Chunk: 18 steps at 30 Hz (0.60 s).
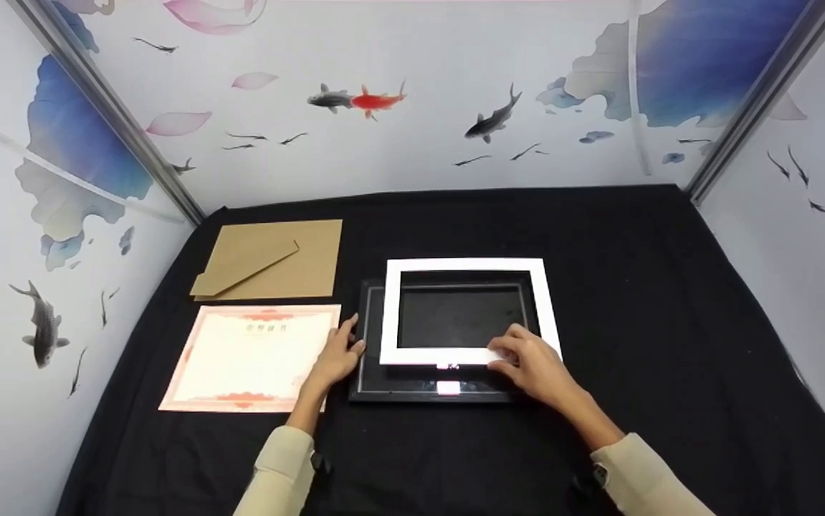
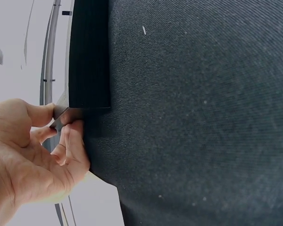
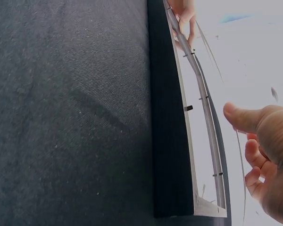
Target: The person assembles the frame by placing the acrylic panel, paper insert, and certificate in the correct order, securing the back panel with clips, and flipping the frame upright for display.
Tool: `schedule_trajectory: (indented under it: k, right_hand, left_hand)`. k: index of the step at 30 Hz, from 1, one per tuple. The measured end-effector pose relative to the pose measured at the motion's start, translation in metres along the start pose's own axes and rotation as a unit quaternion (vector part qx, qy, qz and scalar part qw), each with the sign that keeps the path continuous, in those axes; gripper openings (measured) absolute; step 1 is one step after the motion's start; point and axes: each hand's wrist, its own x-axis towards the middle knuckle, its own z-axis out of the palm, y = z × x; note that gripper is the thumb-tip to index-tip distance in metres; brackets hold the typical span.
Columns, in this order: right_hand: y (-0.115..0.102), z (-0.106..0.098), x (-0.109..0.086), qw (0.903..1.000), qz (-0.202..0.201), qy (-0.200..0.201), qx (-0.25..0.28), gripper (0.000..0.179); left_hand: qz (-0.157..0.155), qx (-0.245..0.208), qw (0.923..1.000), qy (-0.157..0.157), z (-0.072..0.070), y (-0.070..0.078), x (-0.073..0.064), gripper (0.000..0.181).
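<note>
Pinches the white picture mat with the right hand, thumb at the outer edge of the near strip, fingers curled in from the window side. Holds it over the black picture frame, directly below and to the left of the right fingers; apparently clear of the frame there, judging by the right wrist view. Grips the frame's left side with the left hand, thumb and fingers clamped on it just beyond the near corner.

Likely seating the mat in the frame or lifting it off; cannot tell which. If seating, would call for squaring the mat to the rim, then lowering it flat while steadying the frame.

Just left of the left fingers, shows a red-bordered certificate with a four-character Chinese heading; reads perhaps 证书 ("certificate") at its end, otherwise too blurred. Beyond the left fingers, shows a brown backing board with a folded easel leg. Bears no legible brand anywhere.
</note>
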Motion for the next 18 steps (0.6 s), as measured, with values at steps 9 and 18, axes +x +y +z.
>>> schedule_trajectory:
  k: [9, 18]
  right_hand:
    - [-0.006, 0.002, 0.002, 0.9999, -0.012, -0.003, -0.005, 0.023]
    - [-0.019, 0.007, -0.006, 0.999, -0.021, -0.033, -0.019, 0.022]
  left_hand:
    - [0.005, 0.01, 0.9999, 0.002, -0.001, 0.0, 0.002, 0.052]
    - [-0.05, -0.094, 0.9942, -0.014, -0.006, 0.0, 0.003, 0.053]
